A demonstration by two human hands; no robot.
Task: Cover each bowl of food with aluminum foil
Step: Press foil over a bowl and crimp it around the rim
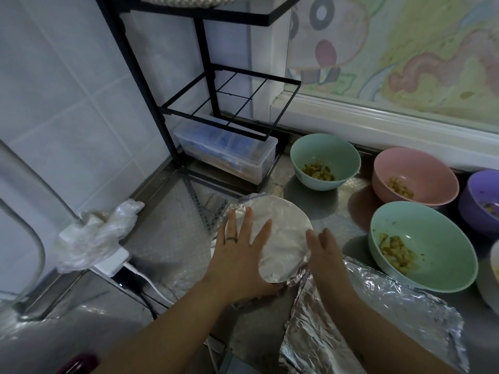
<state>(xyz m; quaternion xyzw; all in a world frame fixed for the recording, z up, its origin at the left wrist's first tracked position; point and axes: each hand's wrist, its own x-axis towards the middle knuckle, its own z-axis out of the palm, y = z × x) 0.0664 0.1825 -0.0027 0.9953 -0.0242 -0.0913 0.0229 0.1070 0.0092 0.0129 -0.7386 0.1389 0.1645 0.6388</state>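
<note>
Foil (286,228) is drawn smooth and flat over the round mouth of a bowl, which is hidden beneath it; the edges are crimped down around the rim. This covered bowl is set on the tabletop (172,238), left of the open bowls and in front of a black wire rack (216,103).

The left grip (240,255) is spread apart, straight fingers laid flat on the foil's left side, a ring worn on one finger. The right grip (324,252) is likewise unclenched, its straight fingers pressed against the right rim. Nothing is clamped by either.

A loose foil sheet (383,314), creased and shiny, is spread under the right forearm. Four uncovered bowls are ranged to the right: a small green bowl (325,147), a pink bowl (415,166), a purple bowl (478,190) and a large green bowl (432,233), all matte and round, with yellow-brown chunks inside. The tabletop is embossed metal. A clear plastic box (224,149) is tucked under the rack.
</note>
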